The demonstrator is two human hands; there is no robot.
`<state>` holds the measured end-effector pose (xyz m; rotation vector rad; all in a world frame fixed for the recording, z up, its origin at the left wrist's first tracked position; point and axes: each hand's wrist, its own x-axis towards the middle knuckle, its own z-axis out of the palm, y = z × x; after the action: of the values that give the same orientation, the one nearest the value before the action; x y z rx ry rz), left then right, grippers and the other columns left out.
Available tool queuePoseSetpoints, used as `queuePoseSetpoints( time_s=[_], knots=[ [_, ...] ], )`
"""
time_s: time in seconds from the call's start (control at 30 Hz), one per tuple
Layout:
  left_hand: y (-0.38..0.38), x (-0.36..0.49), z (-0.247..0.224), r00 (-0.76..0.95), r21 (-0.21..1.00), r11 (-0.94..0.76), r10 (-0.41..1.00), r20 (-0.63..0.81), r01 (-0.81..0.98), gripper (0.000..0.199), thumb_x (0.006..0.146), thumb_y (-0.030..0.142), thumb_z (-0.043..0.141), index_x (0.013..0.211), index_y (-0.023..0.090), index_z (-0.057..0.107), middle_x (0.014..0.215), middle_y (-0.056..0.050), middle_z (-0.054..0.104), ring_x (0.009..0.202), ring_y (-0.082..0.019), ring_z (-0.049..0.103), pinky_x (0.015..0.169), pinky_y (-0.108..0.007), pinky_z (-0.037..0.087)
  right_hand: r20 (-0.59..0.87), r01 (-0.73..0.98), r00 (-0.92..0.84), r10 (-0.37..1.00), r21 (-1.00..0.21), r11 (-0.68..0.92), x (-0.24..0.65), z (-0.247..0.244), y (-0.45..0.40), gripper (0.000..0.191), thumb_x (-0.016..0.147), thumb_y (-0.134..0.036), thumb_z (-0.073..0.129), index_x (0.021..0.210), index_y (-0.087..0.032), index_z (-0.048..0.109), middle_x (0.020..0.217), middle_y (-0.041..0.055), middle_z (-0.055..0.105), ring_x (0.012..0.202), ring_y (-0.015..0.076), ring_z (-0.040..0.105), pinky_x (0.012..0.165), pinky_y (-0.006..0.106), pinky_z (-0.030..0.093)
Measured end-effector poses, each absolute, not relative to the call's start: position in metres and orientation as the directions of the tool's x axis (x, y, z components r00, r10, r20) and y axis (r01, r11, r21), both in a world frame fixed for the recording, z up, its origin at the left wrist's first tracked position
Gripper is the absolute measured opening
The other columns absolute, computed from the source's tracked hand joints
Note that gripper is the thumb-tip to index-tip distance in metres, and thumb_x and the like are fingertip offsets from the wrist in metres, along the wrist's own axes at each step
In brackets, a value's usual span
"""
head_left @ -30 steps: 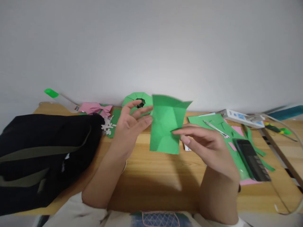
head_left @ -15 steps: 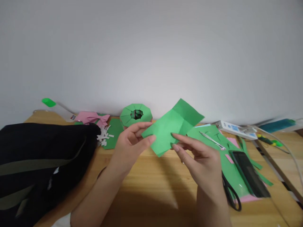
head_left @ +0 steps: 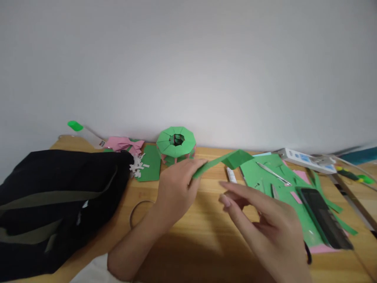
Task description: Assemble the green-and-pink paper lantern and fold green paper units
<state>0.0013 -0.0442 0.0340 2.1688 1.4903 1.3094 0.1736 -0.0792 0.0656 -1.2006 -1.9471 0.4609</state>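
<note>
A creased sheet of green paper (head_left: 238, 158) is pinched at its near left end by my left hand (head_left: 178, 190). The sheet is tilted nearly edge-on to me, with its folded far end pointing right. My right hand (head_left: 262, 224) hovers apart from the paper, thumb and forefinger a little spread, with nothing between them. Behind my left hand stands a ring-shaped green and pink folded-paper piece (head_left: 165, 138) with a hole in its top.
At left lie a black bag (head_left: 59, 204), pink paper pieces (head_left: 118, 143) and white scraps (head_left: 136, 169). A thin ring (head_left: 131, 216) is near my left forearm. Rightward are a white tube (head_left: 231, 175), green sheets (head_left: 259, 173), a pen (head_left: 273, 173), a phone (head_left: 322, 216) and a power strip (head_left: 306, 160).
My right hand has let go of the green paper and moved right and down. My left hand has turned the sheet edge-on. The whole view has shifted slightly.
</note>
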Motion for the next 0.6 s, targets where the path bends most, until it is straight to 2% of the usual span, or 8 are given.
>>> queuePoseSetpoints(
  time_s=[0.07, 0.1, 0.2, 0.27, 0.43, 0.6],
  knots=[
    [-0.046, 0.002, 0.035, 0.2, 0.377, -0.549, 0.724, 0.66, 0.746, 0.029, 0.085, 0.007, 0.047, 0.104, 0.018, 0.064, 0.094, -0.004, 0.075, 0.081, -0.018, 0.068, 0.076, -0.032, 0.045, 0.581, 0.686, -0.209, 0.786, -0.486, 0.542, 0.171, 0.065, -0.082, 0.043, 0.082, -0.011, 0.062, 0.122, -0.026, 0.057, 0.091, 0.0017, 0.068, 0.074, 0.0128, 0.064, 0.067, 0.025, 0.055],
    [-0.047, 0.003, 0.037, 0.239, 0.299, -0.57, 0.683, 0.69, 0.765, 0.028, 0.085, 0.006, 0.046, 0.103, 0.018, 0.064, 0.093, -0.004, 0.075, 0.079, -0.018, 0.069, 0.078, -0.033, 0.043, 0.638, 0.736, -0.207, 0.742, -0.398, 0.548, 0.169, 0.063, -0.082, 0.045, 0.081, -0.01, 0.062, 0.122, -0.027, 0.056, 0.098, 0.0042, 0.066, 0.082, 0.0156, 0.063, 0.072, 0.029, 0.054],
    [-0.052, 0.004, 0.043, 0.278, 0.215, -0.602, 0.618, 0.736, 0.769, 0.024, 0.086, 0.007, 0.048, 0.102, 0.019, 0.062, 0.092, -0.003, 0.076, 0.081, -0.017, 0.069, 0.084, -0.035, 0.04, 0.717, 0.792, -0.257, 0.648, -0.228, 0.567, 0.165, 0.059, -0.076, 0.032, 0.08, -0.01, 0.062, 0.107, -0.027, 0.063, 0.104, 0.007, 0.061, 0.092, 0.0211, 0.06, 0.076, 0.037, 0.052],
    [-0.055, 0.003, 0.046, 0.273, 0.221, -0.613, 0.607, 0.747, 0.758, 0.026, 0.085, 0.005, 0.048, 0.103, 0.019, 0.061, 0.094, -0.004, 0.075, 0.085, -0.016, 0.069, 0.084, -0.034, 0.041, 0.731, 0.77, -0.279, 0.623, -0.217, 0.6, 0.164, 0.058, -0.073, 0.028, 0.08, -0.009, 0.062, 0.102, -0.026, 0.064, 0.102, 0.007, 0.061, 0.092, 0.0218, 0.06, 0.075, 0.038, 0.051],
    [-0.063, 0.0, 0.048, 0.268, 0.272, -0.629, 0.627, 0.732, 0.728, 0.039, 0.079, 0.0, 0.044, 0.112, 0.017, 0.059, 0.104, -0.007, 0.074, 0.096, -0.017, 0.067, 0.088, -0.032, 0.046, 0.765, 0.715, -0.27, 0.584, -0.247, 0.654, 0.167, 0.055, -0.073, 0.035, 0.081, -0.009, 0.06, 0.111, -0.027, 0.061, 0.098, 0.0064, 0.064, 0.088, 0.0217, 0.061, 0.07, 0.038, 0.05],
    [-0.068, 0.0, 0.05, 0.27, 0.281, -0.663, 0.602, 0.751, 0.694, 0.04, 0.078, 0.0, 0.048, 0.114, 0.013, 0.058, 0.11, -0.009, 0.072, 0.108, -0.015, 0.063, 0.095, -0.028, 0.046, 0.782, 0.702, -0.266, 0.564, -0.244, 0.669, 0.169, 0.053, -0.075, 0.038, 0.08, -0.007, 0.06, 0.114, -0.025, 0.061, 0.094, 0.0053, 0.064, 0.084, 0.0197, 0.061, 0.068, 0.036, 0.049]
  ],
)
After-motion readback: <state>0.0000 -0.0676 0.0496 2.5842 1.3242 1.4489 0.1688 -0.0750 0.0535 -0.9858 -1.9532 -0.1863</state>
